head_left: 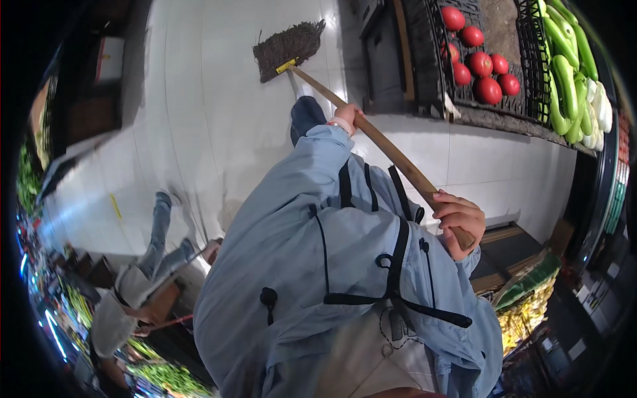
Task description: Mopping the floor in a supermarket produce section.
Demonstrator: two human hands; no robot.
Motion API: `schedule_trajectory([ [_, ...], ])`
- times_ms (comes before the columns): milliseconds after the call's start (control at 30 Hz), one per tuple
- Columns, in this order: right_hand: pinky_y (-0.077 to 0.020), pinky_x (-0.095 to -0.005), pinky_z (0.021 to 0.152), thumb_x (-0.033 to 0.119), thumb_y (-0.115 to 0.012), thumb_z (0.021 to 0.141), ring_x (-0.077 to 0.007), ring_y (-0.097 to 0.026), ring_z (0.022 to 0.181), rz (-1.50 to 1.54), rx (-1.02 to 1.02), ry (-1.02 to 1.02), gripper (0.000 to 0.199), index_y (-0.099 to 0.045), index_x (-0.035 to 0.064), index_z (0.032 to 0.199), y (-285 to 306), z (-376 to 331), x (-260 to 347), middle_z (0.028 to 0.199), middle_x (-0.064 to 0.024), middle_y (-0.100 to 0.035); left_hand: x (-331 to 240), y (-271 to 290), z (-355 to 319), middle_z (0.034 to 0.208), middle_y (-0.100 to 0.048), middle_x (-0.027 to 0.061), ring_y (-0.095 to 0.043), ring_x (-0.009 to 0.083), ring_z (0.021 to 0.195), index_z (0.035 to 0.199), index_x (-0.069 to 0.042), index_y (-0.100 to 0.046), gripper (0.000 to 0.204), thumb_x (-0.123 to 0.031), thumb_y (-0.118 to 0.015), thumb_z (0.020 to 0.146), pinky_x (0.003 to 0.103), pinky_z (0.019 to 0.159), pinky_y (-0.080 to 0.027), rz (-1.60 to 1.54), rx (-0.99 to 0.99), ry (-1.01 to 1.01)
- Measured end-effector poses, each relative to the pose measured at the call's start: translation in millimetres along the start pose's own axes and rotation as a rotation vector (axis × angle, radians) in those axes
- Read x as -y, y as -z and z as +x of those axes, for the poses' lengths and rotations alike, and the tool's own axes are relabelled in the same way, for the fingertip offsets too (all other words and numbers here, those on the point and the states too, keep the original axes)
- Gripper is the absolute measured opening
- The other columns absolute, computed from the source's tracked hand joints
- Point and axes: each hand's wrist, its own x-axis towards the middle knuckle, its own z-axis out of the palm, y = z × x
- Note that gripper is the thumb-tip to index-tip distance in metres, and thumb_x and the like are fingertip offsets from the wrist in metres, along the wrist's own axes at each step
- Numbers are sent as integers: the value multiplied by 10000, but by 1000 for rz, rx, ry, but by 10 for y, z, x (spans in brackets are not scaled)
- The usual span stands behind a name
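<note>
A broom with a long wooden handle (398, 159) slants across the front of my body. Its dark, bristly head (292, 46) rests on the pale tiled floor, and a yellow piece (286, 66) sits where the handle joins it. My left hand (346, 117), with a band at the wrist, is closed around the handle at its lower part, nearer the bristles. Higher up, close to the handle's end, my right hand (459, 222) wraps its fingers around the wood. Both of my sleeves are light blue.
At the upper right, a black crate (524, 93) holds several red tomatoes (488, 91), beside long green vegetables (564, 86). Another person (149, 272) is at the lower left. A dark stand (93, 73) is at the far left. Yellow produce (527, 318) lies at the lower right.
</note>
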Motion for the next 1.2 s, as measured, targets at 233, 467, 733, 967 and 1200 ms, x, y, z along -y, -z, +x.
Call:
schedule_trajectory([
  [233,-475,-386,697,82,-492,545,-321,-590,722,106,153,80,55,-495,27,544,178,-661,296,613,-115,-559,930,804,-605,608,-421,73,-454,184,562,769,-16,-398,57,-29,-436,727,316,527,-433,-279,-138,43],
  [467,-497,-323,599,99,-509,569,-272,-601,655,339,368,274,60,-508,40,559,49,-496,487,599,-96,-553,1499,2385,-364,639,-453,65,-483,203,594,719,-32,-426,84,-85,-486,694,306,608,-438,44,-95,-234],
  [733,-395,-307,482,3,-515,514,-212,-456,439,977,434,204,72,-452,32,493,-374,-349,248,522,-86,-490,947,2563,-1272,718,-461,57,-492,175,617,833,-22,-383,399,-243,-617,598,280,594,-438,-781,104,59],
  [967,-353,-303,403,73,-487,608,-214,-416,384,1062,609,456,195,-380,42,448,-332,-294,468,483,-73,-433,848,2821,-1172,535,-382,13,-448,151,476,662,-97,-328,271,-236,-560,670,274,490,-413,-556,-15,-158],
  [1200,-378,-293,408,108,-458,695,-190,-435,389,971,767,673,259,-397,54,449,537,-380,689,481,-61,-423,811,1710,-1751,516,-379,-1,-427,114,481,627,-101,-330,199,-149,-511,696,254,499,-395,-766,54,-11],
])
